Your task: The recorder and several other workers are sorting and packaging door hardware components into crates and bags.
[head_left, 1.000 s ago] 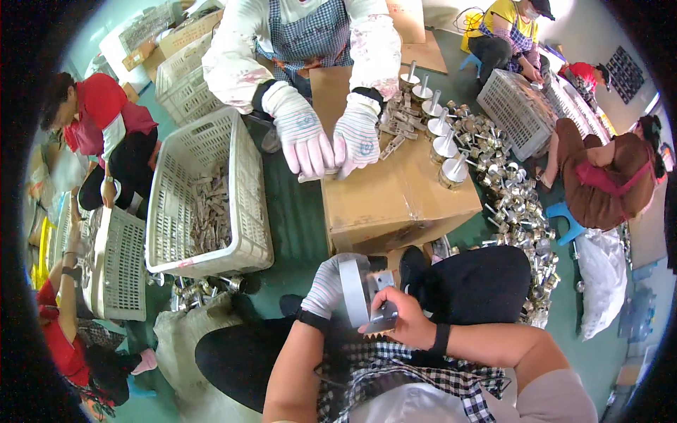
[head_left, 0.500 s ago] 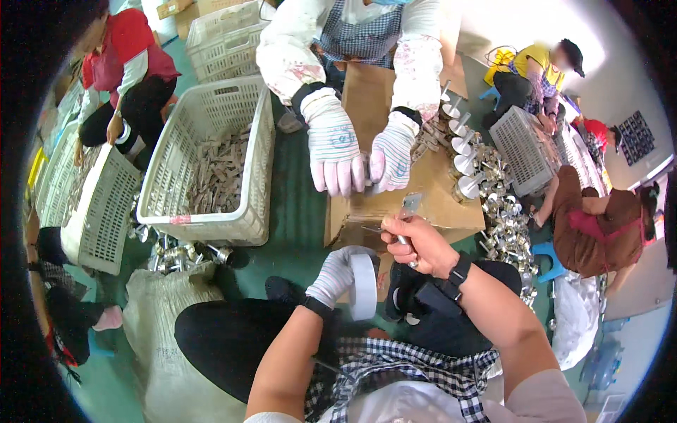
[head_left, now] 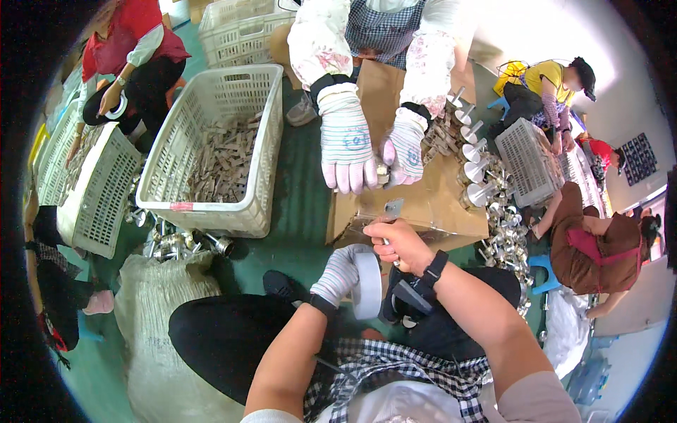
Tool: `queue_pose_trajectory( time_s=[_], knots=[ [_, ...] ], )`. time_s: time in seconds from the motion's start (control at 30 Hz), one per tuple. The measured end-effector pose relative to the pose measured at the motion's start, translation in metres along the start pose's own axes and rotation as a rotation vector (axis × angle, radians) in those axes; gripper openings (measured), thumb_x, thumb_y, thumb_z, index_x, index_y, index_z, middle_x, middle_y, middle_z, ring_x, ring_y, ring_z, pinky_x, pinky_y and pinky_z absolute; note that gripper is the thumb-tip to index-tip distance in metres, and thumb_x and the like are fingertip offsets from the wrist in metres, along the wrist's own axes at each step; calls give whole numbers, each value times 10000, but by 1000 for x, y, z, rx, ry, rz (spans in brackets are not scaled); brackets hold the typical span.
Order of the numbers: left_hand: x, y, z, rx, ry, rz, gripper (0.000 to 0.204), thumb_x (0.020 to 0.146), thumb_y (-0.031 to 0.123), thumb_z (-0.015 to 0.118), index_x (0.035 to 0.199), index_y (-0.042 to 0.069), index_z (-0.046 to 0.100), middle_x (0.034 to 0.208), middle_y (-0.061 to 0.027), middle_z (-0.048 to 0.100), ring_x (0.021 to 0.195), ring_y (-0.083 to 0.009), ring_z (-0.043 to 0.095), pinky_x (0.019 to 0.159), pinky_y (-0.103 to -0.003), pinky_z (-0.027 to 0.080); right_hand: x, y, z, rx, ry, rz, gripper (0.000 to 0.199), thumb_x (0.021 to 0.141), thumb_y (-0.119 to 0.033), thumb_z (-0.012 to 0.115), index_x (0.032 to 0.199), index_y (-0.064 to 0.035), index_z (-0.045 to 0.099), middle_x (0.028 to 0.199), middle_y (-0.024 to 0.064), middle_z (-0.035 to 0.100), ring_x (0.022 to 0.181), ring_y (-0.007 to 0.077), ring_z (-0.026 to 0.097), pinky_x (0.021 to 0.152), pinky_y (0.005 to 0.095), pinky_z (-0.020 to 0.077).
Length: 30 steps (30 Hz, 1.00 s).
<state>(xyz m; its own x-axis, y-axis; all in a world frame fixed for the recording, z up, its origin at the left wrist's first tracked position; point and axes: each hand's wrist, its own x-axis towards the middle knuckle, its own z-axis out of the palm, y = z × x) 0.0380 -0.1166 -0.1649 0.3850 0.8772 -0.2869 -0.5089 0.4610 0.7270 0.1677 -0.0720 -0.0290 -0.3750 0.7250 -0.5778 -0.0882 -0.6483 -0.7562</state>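
My left hand (head_left: 337, 273), in a striped knit glove, grips a wide white ring that looks like a roll of tape (head_left: 367, 285), held upright over my lap. Bare and closed, my right hand (head_left: 400, 245) is just right of and above the roll. A small flat grey metal piece (head_left: 393, 207) sticks up from its fingers; the rest of it is hidden in the fist. Across from me, a co-worker's gloved hands (head_left: 349, 151) meet over a cardboard box (head_left: 423, 204) around a small metal part (head_left: 381, 173).
Metal pieces fill a white crate (head_left: 271, 155) at left. Round metal fittings with stems (head_left: 504, 218) are heaped right of the box. A woven sack (head_left: 166, 317) lies at lower left. Other people sit at crates (head_left: 522, 158) on both sides.
My right hand has moved slightly left with the metal piece, closer above the roll. The left hand keeps its hold. The co-worker's hands appear shifted a little to the right.
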Motion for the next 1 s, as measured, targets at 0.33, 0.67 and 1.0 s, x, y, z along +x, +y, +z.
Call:
queue_pose_trajectory(
  time_s=[0.33, 0.67, 1.0],
  knots=[
    [-18, -65, -17, 719, -134, 3, 284, 787, -19, 495, 1053, 9, 593, 967, -112, 653, 917, -214, 612, 816, -347, 490, 6, 47, -21, -103, 114, 71, 229, 788, -155, 663, 662, -112, 476, 536, -57, 388, 402, 46, 318, 364, 226, 201],
    [-19, 47, 41, 248, -94, 8, 208, 765, 19, 663, 971, -5, 639, 921, -80, 658, 830, -157, 623, 778, -318, 523, -92, -66, -17, -379, 138, -222, 190, 804, -106, 671, 859, -29, 508, 549, -38, 413, 404, 30, 346, 353, 202, 229],
    [18, 190, 84, 319, 38, 179, 198, 780, 20, 612, 968, -44, 617, 953, -155, 642, 856, -230, 630, 760, -358, 543, -77, -72, -18, -32, 347, -642, 316, 740, -95, 742, 916, -47, 484, 676, -2, 495, 450, 56, 415, 401, 211, 344]
  ],
)
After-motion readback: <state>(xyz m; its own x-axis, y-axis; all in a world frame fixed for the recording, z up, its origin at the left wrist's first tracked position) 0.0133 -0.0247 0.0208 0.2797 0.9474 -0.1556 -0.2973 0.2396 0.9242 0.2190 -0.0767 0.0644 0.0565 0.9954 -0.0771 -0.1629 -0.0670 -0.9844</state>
